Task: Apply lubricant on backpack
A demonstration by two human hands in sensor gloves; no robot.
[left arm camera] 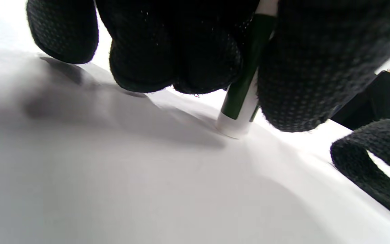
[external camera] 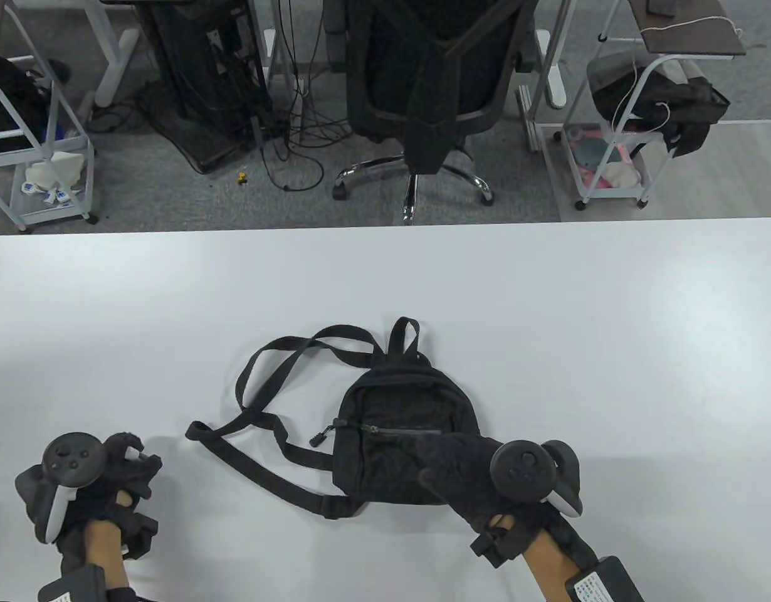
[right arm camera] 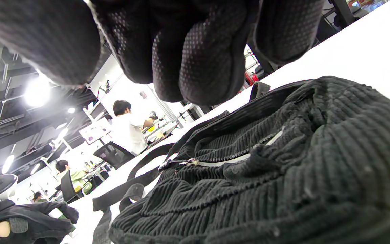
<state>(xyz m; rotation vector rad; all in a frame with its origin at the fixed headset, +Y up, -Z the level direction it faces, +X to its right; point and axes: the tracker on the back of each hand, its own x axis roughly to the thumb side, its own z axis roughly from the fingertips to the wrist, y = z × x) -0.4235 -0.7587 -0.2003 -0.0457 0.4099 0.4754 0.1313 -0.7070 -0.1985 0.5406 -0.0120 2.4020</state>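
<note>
The work stood at its opening step, by my judgement: the lubricant was in hand but nothing had yet been put on the backpack (external camera: 403, 436). The left hand (external camera: 91, 486) gripped a slim lubricant stick (left arm camera: 240, 89), dark green with a white end, its fingers (left arm camera: 141, 54) curled around it and the white end touching the tabletop (external camera: 548, 301). The backpack lay flat, well off to that hand's right, with one end of a shoulder strap (external camera: 254, 433) reaching closest to it; in the left wrist view a strap loop showed just beyond the stick.

The right hand (external camera: 479, 476) rested palm down on the near right corner of the backpack, fingers laid loosely over the corduroy front and gripping nothing that I could see. The front pocket's zipper (right arm camera: 215, 162) ran just ahead of its fingertips, and the zipper pull (external camera: 321, 434) hung at the far left end of that line, away from the hand.

The next move likely called for lifting the stick off the tabletop, bringing it rightward across to the zipper, and uncapping it first if the white end was a cap, which I could not tell. The right hand would need to hold the fabric steady.
</note>
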